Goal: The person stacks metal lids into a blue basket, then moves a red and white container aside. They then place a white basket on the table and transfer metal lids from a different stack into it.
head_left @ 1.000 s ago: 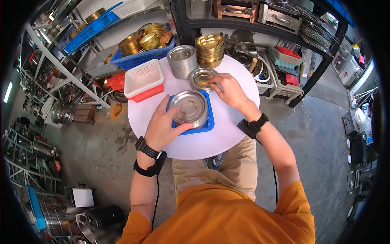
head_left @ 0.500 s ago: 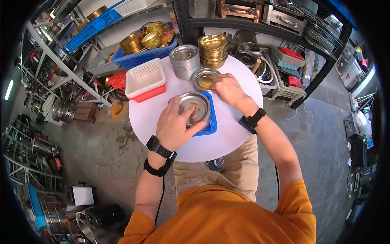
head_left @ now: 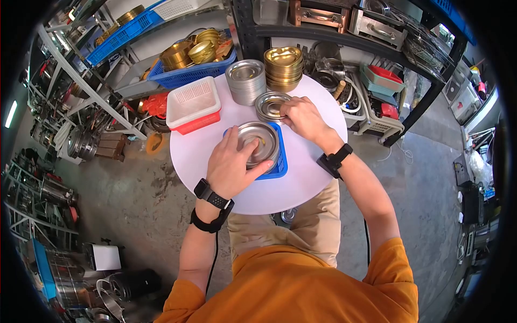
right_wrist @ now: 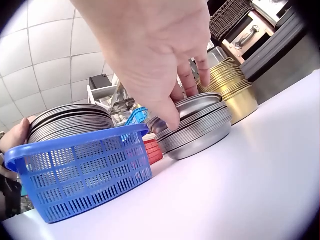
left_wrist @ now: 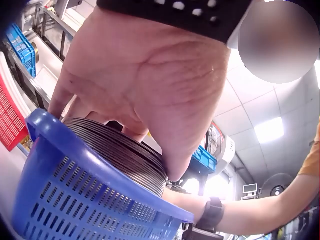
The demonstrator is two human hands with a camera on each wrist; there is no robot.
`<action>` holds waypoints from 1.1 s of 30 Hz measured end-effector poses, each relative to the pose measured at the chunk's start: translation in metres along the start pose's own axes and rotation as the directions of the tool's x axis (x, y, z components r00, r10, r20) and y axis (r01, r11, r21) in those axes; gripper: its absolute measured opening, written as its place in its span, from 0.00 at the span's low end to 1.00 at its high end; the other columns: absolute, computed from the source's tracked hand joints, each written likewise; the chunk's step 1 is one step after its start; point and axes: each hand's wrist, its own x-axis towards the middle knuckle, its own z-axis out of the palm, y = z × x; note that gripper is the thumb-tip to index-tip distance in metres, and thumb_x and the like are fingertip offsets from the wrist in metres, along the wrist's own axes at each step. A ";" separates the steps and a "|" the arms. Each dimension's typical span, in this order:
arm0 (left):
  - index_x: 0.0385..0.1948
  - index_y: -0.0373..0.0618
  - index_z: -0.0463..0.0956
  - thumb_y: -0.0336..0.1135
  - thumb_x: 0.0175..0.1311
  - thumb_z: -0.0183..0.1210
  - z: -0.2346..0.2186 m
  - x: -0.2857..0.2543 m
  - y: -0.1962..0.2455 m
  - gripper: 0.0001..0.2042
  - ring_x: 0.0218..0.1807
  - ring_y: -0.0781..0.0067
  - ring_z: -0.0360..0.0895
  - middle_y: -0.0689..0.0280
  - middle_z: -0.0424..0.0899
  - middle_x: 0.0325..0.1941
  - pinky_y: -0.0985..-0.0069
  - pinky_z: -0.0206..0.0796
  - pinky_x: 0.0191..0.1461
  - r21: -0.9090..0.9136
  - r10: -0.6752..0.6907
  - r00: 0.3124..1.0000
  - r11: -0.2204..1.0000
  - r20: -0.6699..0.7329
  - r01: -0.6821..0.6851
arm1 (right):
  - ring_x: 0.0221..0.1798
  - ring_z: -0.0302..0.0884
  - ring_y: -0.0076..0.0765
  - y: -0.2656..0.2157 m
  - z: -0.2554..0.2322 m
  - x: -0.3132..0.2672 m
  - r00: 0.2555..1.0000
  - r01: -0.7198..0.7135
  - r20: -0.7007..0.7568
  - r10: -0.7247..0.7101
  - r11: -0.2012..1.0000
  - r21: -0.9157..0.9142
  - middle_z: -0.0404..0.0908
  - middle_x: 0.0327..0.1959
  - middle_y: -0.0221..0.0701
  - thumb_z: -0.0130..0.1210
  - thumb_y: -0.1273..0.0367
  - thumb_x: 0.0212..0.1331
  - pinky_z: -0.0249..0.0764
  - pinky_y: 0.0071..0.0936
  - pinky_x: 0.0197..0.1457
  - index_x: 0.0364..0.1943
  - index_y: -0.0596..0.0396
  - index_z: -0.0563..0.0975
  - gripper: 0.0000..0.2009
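Note:
My left hand point(head_left: 231, 166) lies spread over a tall stack of round steel dishes point(head_left: 262, 135), its index fingertip near the middle of the top one. That stack sits in a blue perforated basket point(head_left: 280, 168), rising above its rim in the right wrist view. At the back of the table, my right hand point(head_left: 309, 121) pinches the near right rim of the top steel dish point(right_wrist: 197, 104) on a shorter stack point(right_wrist: 200, 131). In the right wrist view the thumb is outside that rim and the fingers reach over it; the top dish tilts slightly above the others.
Behind the short stack stand a tall stack of silver-coloured dishes point(head_left: 246, 86) and a stack of gold bowls point(head_left: 283, 70). White and red baskets point(head_left: 193, 105), nested, stand at the left of the round white table point(head_left: 312, 167). Loaded shelves point(head_left: 334, 40) rise beyond it.
My left hand has come down and to the right over the stack in the basket. The right hand's fingers have closed on the rim of the top dish of the short stack.

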 end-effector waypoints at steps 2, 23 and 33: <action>0.54 0.40 0.87 0.61 0.64 0.70 0.000 0.001 0.000 0.31 0.66 0.28 0.77 0.24 0.74 0.66 0.50 0.74 0.66 -0.004 -0.003 1.000 1.000 -0.002 0.003 | 0.54 0.85 0.42 -0.001 -0.005 0.001 0.998 -0.056 0.038 0.054 0.996 0.071 0.90 0.40 0.32 0.70 0.69 0.59 0.75 0.44 0.59 0.37 0.53 0.88 0.05; 0.75 0.37 0.68 0.57 0.72 0.65 -0.012 -0.001 -0.006 0.39 0.78 0.28 0.65 0.28 0.67 0.76 0.51 0.60 0.80 -0.150 -0.114 0.989 0.980 0.091 0.127 | 0.46 0.82 0.49 -0.041 -0.045 -0.003 0.887 0.047 -0.458 0.058 0.975 0.217 0.85 0.39 0.37 0.65 0.72 0.66 0.73 0.44 0.54 0.38 0.56 0.82 0.03; 0.52 0.35 0.83 0.30 0.75 0.63 -0.024 0.008 0.001 0.11 0.63 0.45 0.85 0.47 0.85 0.64 0.61 0.75 0.67 -0.352 -0.059 0.988 0.936 -0.140 0.006 | 0.55 0.83 0.50 -0.080 -0.058 -0.025 0.897 0.166 -0.438 0.050 0.882 0.441 0.86 0.48 0.39 0.68 0.70 0.65 0.77 0.44 0.62 0.48 0.59 0.82 0.12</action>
